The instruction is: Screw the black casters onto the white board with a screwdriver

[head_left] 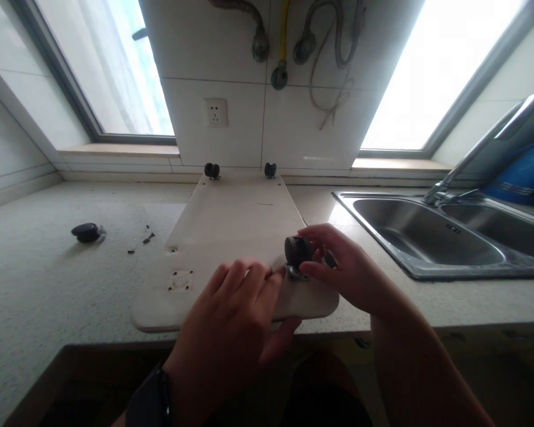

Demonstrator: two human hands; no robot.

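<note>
Right hand (347, 268): pinching black wheel (295, 251)
Left hand (238, 293): bent over white board (231, 219), gripping near edge
Room: wide counter (84, 284) left

left hand (238, 302): back faces up, fingers bend side by side, thumb sits below | left wrist (180, 370): enters lower left | right hand (349, 264): thumb and fingers pinch | right forearm (409, 350): slants from lower right

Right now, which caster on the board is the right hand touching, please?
The near caster on the white board has the right hand on it; the far-left caster and far-right caster stand untouched.
</note>
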